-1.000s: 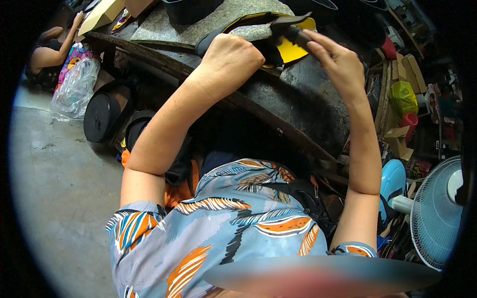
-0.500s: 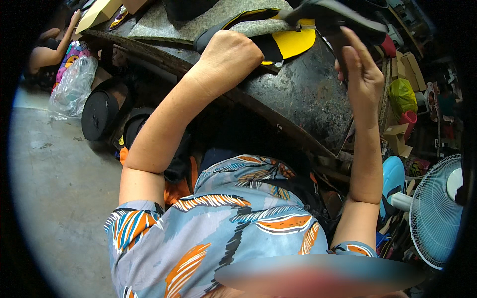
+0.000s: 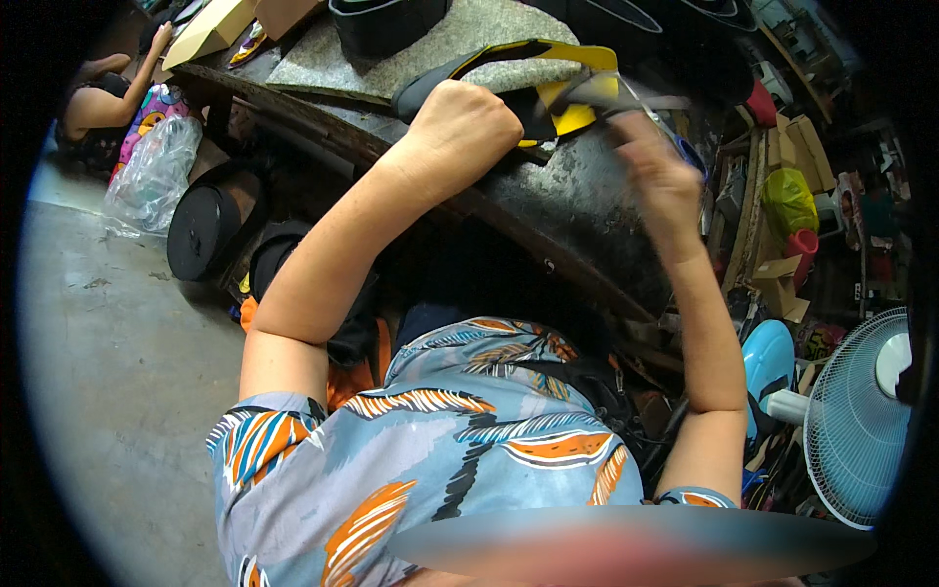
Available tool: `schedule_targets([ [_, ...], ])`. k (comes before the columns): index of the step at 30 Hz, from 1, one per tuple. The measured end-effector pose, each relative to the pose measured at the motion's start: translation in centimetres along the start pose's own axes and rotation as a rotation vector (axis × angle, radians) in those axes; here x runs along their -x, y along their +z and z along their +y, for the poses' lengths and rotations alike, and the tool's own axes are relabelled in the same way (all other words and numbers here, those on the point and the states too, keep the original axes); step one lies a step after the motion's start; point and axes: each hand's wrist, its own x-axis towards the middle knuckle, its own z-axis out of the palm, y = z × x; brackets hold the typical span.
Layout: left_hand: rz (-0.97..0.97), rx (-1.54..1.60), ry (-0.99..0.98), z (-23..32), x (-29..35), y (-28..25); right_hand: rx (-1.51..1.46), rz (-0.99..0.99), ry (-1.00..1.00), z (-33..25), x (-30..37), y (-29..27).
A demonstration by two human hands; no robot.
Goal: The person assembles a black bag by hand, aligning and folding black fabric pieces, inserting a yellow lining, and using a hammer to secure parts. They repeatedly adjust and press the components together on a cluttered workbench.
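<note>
My left hand point(image 3: 465, 122) is closed round the near side of a black shoe upper with yellow lining point(image 3: 533, 49), which curves over the edge of the dark workbench point(image 3: 587, 205). My right hand point(image 3: 655, 161) is smeared by motion. It grips a dark hammer point(image 3: 606, 96), also blurred, whose head is over the yellow part of the upper; whether they touch I cannot tell. Scissors with a blue handle point(image 3: 690, 152) lie beside my right hand, partly hidden by it.
A pale stone slab point(image 3: 323, 64) lies on the bench with a black piece point(image 3: 386, 24) on it. Black rolls point(image 3: 201, 230) stand at the left. Another person's arm point(image 3: 142, 78) is at far left. A white fan point(image 3: 861, 421) and cardboard boxes point(image 3: 802, 152) are at right.
My right hand has swung down and left, bringing the hammer from above the bench to the yellow part of the upper. My left hand keeps its hold, and the view has shifted slightly.
</note>
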Motion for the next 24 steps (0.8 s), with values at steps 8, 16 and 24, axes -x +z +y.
schedule_targets([
  [8, 0.045, 0.059, 0.035, -0.3, 0.3, -1.0, 0.270, 0.055, -0.196, 4.2, 1.9, -0.9],
  [16, 0.713, 0.871, -0.340, -7.2, 2.1, -1.5, 0.398, 0.068, -0.301, 5.3, 3.4, 0.1],
  [24, 0.772, 1.508, -1.185, -16.6, 3.1, 6.4, 0.452, -0.016, -0.324, 4.8, 3.2, 0.2],
])
